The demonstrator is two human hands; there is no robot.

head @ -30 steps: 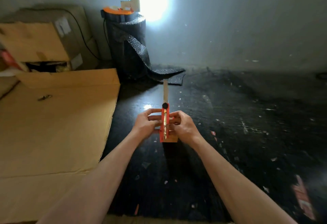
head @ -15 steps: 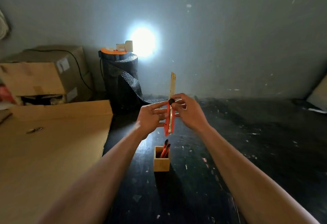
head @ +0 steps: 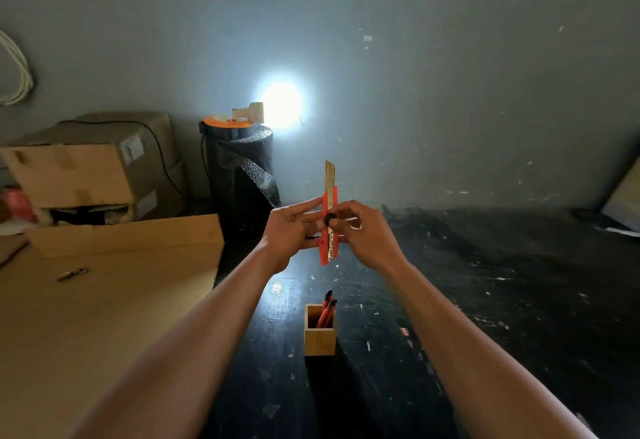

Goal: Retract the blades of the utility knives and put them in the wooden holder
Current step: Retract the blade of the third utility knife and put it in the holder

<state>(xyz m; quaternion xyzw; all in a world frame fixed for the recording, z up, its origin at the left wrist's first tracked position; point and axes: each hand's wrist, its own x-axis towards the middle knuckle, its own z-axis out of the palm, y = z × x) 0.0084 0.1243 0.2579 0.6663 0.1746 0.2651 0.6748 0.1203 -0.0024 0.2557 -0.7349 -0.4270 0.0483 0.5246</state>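
Observation:
I hold an orange utility knife upright at the centre of the head view, its metal blade sticking out above the handle. My left hand grips the handle from the left. My right hand holds it from the right, thumb on the black slider knob. Below the hands, a small square wooden holder stands on the dark table with two orange knives inside it, black ends up.
Flat cardboard covers the table's left side, with a small metal piece on it. Cardboard boxes stand at the back left. A black bubble-wrap roll with an orange lamp on top stands by the grey wall.
Both hands have lifted the knife up off the holder, which now stands exposed below. The slider knob has moved down the handle and the exposed blade looks a little shorter than half a second ago.

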